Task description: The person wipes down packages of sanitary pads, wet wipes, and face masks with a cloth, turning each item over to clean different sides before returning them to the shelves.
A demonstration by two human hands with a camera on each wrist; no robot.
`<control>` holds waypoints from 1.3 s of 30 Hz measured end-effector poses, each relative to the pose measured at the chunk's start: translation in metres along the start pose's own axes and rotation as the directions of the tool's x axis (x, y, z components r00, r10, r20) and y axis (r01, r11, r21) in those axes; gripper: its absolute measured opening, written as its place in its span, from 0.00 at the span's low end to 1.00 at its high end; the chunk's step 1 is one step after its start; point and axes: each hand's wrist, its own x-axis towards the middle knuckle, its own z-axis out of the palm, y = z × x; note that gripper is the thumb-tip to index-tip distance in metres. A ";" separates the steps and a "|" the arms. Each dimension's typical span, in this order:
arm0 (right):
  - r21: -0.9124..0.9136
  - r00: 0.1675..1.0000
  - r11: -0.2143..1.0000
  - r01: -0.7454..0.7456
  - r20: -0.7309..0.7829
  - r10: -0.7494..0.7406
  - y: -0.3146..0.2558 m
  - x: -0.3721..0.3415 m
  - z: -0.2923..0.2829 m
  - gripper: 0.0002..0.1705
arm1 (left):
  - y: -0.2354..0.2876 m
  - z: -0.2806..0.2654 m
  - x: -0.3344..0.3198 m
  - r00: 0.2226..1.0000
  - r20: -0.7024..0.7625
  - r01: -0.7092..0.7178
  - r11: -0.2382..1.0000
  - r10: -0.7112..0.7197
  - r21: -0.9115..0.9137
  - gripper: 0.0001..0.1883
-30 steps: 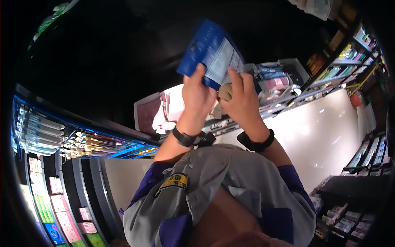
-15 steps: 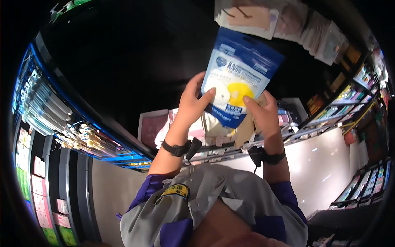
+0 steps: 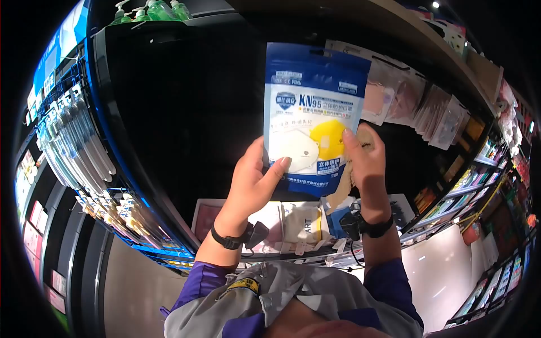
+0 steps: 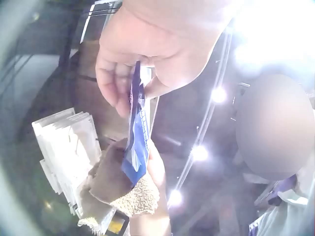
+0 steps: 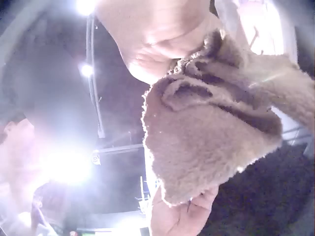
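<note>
A blue and white KN95 mask pouch (image 3: 307,121) is held upright, its printed front towards the head camera. My left hand (image 3: 246,180) pinches its lower left edge, thumb on the front. On the right edge, my right hand (image 3: 366,163) grips the pouch with the thumb on the front, and also holds a tan fuzzy cloth (image 3: 340,194) that hangs behind it. The left wrist view shows the pouch (image 4: 138,132) edge-on beside the cloth (image 4: 133,194). In the right wrist view the cloth (image 5: 197,147) covers most of the right hand's fingers.
Below the hands is a bin of folded cloths (image 3: 301,222). Packaged items (image 3: 403,93) hang behind the pouch on the right. Hanging packs (image 3: 76,149) line a blue rack at the left. Green pump bottles (image 3: 160,10) stand at the top left; shelves of goods are at right.
The pouch, first showing its back, has been turned to its front and straightened upright. Both hands have moved to its two side edges, and the view has shifted.
</note>
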 end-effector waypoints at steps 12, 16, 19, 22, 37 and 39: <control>0.259 1.000 0.966 0.001 0.004 -0.002 0.008 0.039 0.011 0.15 | 0.002 -0.019 0.043 0.997 0.071 0.016 0.990 -0.006 -0.140 0.22; 0.276 1.000 0.961 -0.025 0.009 0.024 0.014 0.042 0.010 0.15 | 0.006 -0.016 0.036 0.999 0.030 0.024 0.995 -0.021 -0.101 0.21; 0.287 0.999 0.957 -0.041 0.005 0.042 0.010 0.043 0.012 0.13 | 0.014 -0.013 0.036 0.999 0.038 0.002 0.993 0.003 -0.122 0.21; 0.264 0.999 0.964 -0.039 -0.014 0.044 0.016 0.050 0.010 0.12 | -0.002 -0.017 0.048 0.998 0.056 0.014 1.000 -0.012 -0.023 0.21; 0.136 0.999 0.990 0.033 0.019 -0.036 0.070 0.105 0.015 0.11 | -0.055 -0.027 0.088 0.999 0.037 0.040 0.999 -0.038 -0.035 0.20; 0.060 0.997 0.995 0.082 -0.018 -0.081 0.087 0.114 0.016 0.12 | -0.078 -0.028 0.099 0.998 -0.066 -0.005 0.999 0.008 0.039 0.20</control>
